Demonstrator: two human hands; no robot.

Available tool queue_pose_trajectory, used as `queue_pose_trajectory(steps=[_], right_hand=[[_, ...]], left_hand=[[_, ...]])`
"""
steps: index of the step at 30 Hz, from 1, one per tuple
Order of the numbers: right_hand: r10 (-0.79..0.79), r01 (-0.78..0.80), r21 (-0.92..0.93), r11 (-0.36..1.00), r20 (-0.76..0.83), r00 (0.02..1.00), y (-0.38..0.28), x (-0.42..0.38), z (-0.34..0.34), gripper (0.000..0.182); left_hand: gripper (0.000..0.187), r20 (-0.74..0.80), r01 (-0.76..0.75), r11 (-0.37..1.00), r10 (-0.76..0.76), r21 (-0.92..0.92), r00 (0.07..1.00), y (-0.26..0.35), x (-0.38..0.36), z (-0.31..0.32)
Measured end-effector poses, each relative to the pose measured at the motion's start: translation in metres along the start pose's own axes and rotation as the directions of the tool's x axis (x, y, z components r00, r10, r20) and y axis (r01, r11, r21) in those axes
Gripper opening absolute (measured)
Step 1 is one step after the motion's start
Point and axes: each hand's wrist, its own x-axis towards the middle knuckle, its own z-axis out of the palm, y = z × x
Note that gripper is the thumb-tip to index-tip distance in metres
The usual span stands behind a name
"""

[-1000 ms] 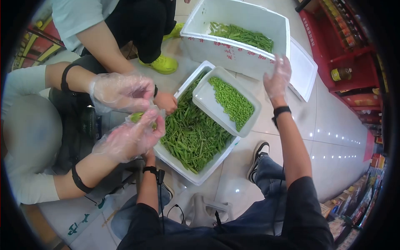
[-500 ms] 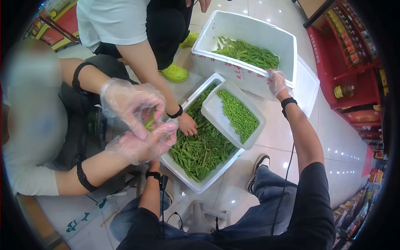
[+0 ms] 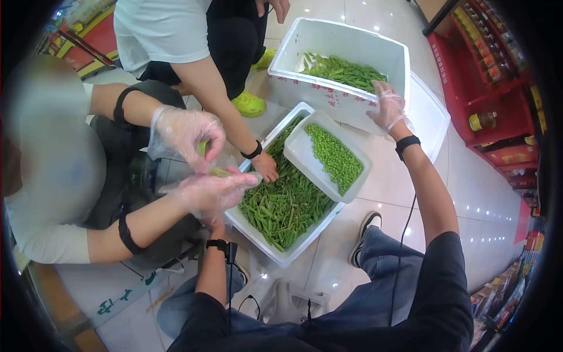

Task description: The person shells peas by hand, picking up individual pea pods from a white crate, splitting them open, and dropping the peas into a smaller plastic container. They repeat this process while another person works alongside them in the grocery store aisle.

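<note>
My right hand (image 3: 389,110), in a clear plastic glove, is at the near right side of a white foam box (image 3: 305,87). Its fingers reach over the rim and its thumb lies against the outer wall. Green pea pods (image 3: 343,73) lie in that box. My left hand (image 3: 213,220) is mostly hidden behind a co-worker's gloved hand, so its fingers do not show. It is nearest to a second foam box (image 3: 286,258) full of green pods and stems (image 3: 287,214). A clear plastic tub (image 3: 298,146) of shelled peas (image 3: 334,158) rests across that box's right side.
At the left, a co-worker's gloved hands (image 3: 190,132) hold a pod. Another person's bare hand (image 3: 266,168) reaches into the pods. A foam lid (image 3: 431,117) lies beside the far box. Red shelves (image 3: 469,76) line the right, and a grey stool (image 3: 287,302) is below me.
The far foam box has shifted slightly left, with my right hand at its rim. The co-worker's gloved hands have moved apart a little around the pod. The view has shifted slightly.
</note>
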Motion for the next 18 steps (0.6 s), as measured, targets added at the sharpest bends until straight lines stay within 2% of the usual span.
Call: queue_pose_trajectory(steps=[2, 4, 5, 8, 9, 10, 11, 13, 14, 16, 17, 18], right_hand=[[0.007, -0.008, -0.012, 1.000, -0.053, 0.999, 0.000, -0.013, -0.018, 0.082], [-0.042, 0.033, -0.046, 0.998, -0.206, 0.978, -0.003, -0.035, -0.044, 0.084], [-0.039, 0.029, -0.049, 0.998, -0.217, 0.975, -0.005, -0.046, -0.056, 0.084], [-0.084, 0.127, 0.307, 0.943, -0.150, 0.985, -0.024, -0.089, -0.084, 0.075], [-0.126, 0.171, 0.432, 0.886, -0.131, 0.983, -0.037, -0.110, -0.090, 0.070], [-0.082, 0.017, 0.673, 0.739, 0.064, 0.995, -0.057, -0.131, -0.106, 0.064], [-0.091, -0.177, 0.827, 0.534, 0.264, 0.960, -0.082, -0.154, -0.119, 0.059], [-0.305, -0.361, 0.888, 0.284, 0.441, 0.844, -0.116, -0.195, -0.123, 0.051], [-0.309, -0.370, 0.884, 0.286, 0.450, 0.837, -0.139, -0.217, -0.135, 0.051], [-0.274, -0.622, 0.781, 0.051, 0.610, 0.744, -0.182, -0.253, -0.166, 0.046], [-0.276, -0.631, 0.774, 0.058, 0.620, 0.735, -0.193, -0.263, -0.165, 0.046], [-0.291, -0.646, 0.763, 0.011, 0.621, 0.728, -0.202, -0.271, -0.159, 0.046]], left_hand=[[0.017, -0.057, -0.053, 0.996, 0.048, -0.077, 0.997, 0.022, 0.003, -0.005], [0.017, -0.052, -0.094, 0.980, 0.086, -0.173, 0.995, 0.052, 0.000, -0.014], [0.017, 0.028, -0.066, 0.969, 0.075, -0.240, 0.997, 0.068, -0.007, -0.022], [0.021, 0.414, 0.182, 0.869, 0.029, -0.461, 0.910, 0.124, -0.042, -0.053], [0.022, 0.711, 0.639, 0.586, -0.145, -0.498, 0.688, 0.166, -0.059, -0.076], [0.027, 0.839, 0.719, 0.566, -0.086, -0.403, 0.538, 0.195, -0.074, -0.101], [0.030, 0.902, 0.755, 0.560, -0.031, -0.341, 0.430, 0.220, -0.082, -0.123], [0.032, 0.957, 0.742, 0.611, 0.099, -0.275, 0.274, 0.264, -0.095, -0.168], [0.031, 0.964, 0.710, 0.653, 0.159, -0.263, 0.212, 0.274, -0.100, -0.186], [0.030, 0.968, 0.652, 0.721, 0.233, -0.233, 0.089, 0.284, -0.106, -0.214], [0.030, 0.970, 0.662, 0.715, 0.225, -0.225, 0.087, 0.277, -0.110, -0.218], [0.030, 0.971, 0.593, 0.772, 0.222, -0.230, 0.088, 0.268, -0.114, -0.220]])
